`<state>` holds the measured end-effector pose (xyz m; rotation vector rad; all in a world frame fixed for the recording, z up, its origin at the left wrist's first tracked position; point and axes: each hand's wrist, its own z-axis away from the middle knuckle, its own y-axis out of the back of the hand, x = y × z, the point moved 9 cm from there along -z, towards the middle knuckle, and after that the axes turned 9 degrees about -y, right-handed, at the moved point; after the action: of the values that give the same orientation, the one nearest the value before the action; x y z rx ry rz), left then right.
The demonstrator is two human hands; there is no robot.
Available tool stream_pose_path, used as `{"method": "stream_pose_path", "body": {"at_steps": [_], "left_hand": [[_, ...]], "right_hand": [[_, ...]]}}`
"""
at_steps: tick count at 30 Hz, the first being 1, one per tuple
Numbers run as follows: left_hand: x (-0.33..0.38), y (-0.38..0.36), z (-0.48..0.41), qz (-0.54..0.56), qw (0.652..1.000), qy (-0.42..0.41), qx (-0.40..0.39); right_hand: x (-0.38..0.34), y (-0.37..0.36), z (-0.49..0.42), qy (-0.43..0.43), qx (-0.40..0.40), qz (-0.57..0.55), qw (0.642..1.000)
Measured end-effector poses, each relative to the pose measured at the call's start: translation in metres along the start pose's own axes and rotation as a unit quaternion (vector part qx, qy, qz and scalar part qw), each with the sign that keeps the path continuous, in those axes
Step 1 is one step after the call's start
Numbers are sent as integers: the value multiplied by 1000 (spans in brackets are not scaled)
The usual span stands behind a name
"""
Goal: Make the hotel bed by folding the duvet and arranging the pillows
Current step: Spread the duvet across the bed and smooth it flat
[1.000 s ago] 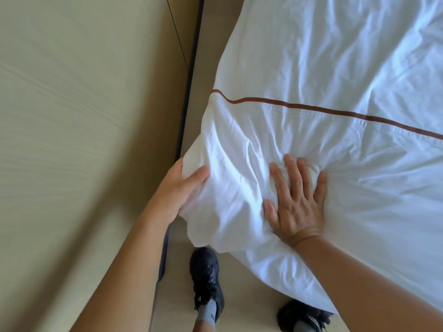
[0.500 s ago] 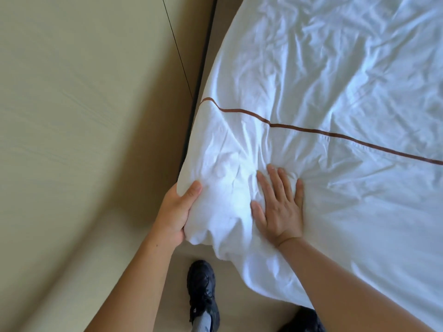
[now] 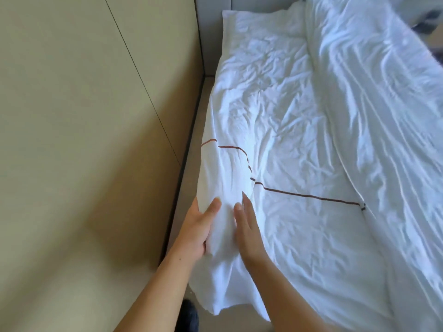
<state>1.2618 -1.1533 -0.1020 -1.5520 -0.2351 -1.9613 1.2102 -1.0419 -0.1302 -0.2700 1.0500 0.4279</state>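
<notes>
A beige panelled wall (image 3: 84, 116) is running along the left, close beside the bed (image 3: 191, 168). The left grip (image 3: 196, 230) is clasping the bunched edge of the white duvet (image 3: 299, 152), thumb on top. Just beside it, the right grip (image 3: 248, 233) is lying released, fingers straight, on the cloth. The rumpled duvet is covering the bed, a brown stripe (image 3: 306, 195) crossing it.

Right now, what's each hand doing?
Left hand: grips the bunched edge of the duvet.
Right hand: open, straight fingers against the duvet.
</notes>
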Motion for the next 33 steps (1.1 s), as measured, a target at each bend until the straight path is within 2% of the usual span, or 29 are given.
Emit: {"method": "stream_pose_path", "body": {"at_steps": [4, 6, 9, 13, 15, 17, 21, 25, 29, 31, 33], "left_hand": [[39, -84, 26, 5, 1000, -23, -16], [51, -127, 40, 6, 999, -26, -26], [62, -179, 57, -12, 997, -49, -54], [59, -225, 69, -62, 989, -70, -117], [56, -232, 66, -108, 983, -105, -109], [60, -239, 61, -123, 979, -127, -104], [57, -258, 56, -123, 971, -125, -161], [35, -262, 49, -98, 978, -92, -160], [44, -280, 60, -103, 976, -92, -169], [33, -291, 57, -82, 979, -71, -171], [21, -307, 53, -70, 979, -65, -179]], "right_hand": [[-63, 65, 42, 46, 26, -44, 998], [-91, 93, 61, 72, 22, -36, 997], [-113, 138, 75, 68, 23, -14, 997], [-143, 187, 66, -46, 9, 30, 998], [-157, 196, 47, -108, -20, 89, 990], [-172, 196, 26, -147, -30, 142, 978], [-188, 193, -12, -182, 7, 312, 933], [-197, 178, -38, -153, 11, 399, 904], [-201, 200, -43, -143, 62, 517, 842], [-204, 221, -43, -139, 68, 498, 853], [-200, 250, -43, -151, 67, 426, 889]]}}
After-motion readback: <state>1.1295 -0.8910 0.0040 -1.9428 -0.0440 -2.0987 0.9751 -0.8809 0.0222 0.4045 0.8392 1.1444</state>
